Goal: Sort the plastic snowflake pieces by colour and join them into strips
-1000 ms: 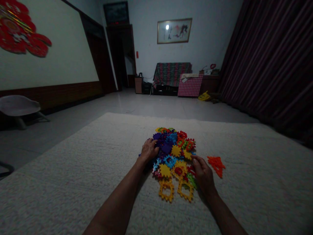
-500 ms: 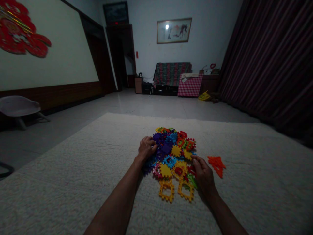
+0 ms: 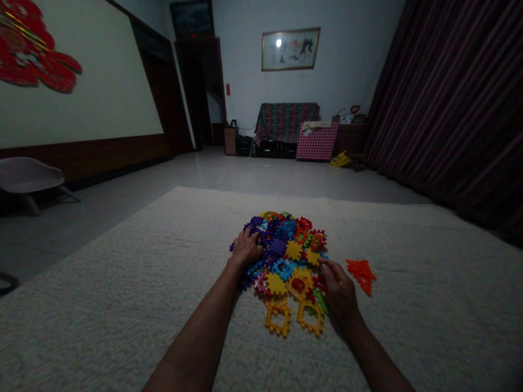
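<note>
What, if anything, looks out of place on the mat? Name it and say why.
The orange triangular shape looks slightly astray: it lies alone on the mat, beyond the right hand, while the other pieces are heaped together. I see no obvious damage.

Smooth plastic pieces, rough cloth mat, glossy floor tiles

Red wall decoration: cut off at the edge, nothing legible!
Framed picture: no readable lettering from here.
Red wall strip: too small to read.
</note>
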The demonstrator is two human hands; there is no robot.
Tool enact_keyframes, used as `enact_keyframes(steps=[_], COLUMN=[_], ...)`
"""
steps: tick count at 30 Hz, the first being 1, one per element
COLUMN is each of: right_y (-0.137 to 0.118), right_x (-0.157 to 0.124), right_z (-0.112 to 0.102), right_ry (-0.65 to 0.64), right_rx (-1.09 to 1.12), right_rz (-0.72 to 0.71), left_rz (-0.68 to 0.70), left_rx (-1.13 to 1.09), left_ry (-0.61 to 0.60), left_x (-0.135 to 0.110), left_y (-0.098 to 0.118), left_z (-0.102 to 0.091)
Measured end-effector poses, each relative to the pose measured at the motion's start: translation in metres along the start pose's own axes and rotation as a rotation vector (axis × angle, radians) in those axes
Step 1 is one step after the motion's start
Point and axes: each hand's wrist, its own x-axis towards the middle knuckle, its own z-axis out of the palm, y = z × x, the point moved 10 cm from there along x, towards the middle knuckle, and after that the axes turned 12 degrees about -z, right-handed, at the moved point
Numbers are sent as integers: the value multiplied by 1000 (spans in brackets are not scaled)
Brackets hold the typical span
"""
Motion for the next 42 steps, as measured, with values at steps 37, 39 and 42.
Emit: enact_keyframes(steps=[37,39,42], right_y=[4,4,7], right_x=[-4,-4,-5], right_z=[10,9,10], right_ry=[-17,-17,-24], right_rx=[136,133,135], right_rz=[87,91,98], left_rz=[-21,-12,12], left_rx=[-90,-110,-195], left_ry=[15,0,-17], left_x=[1,0,1], left_y=[-4,-2,-2], left_z=[-10,-11,-13])
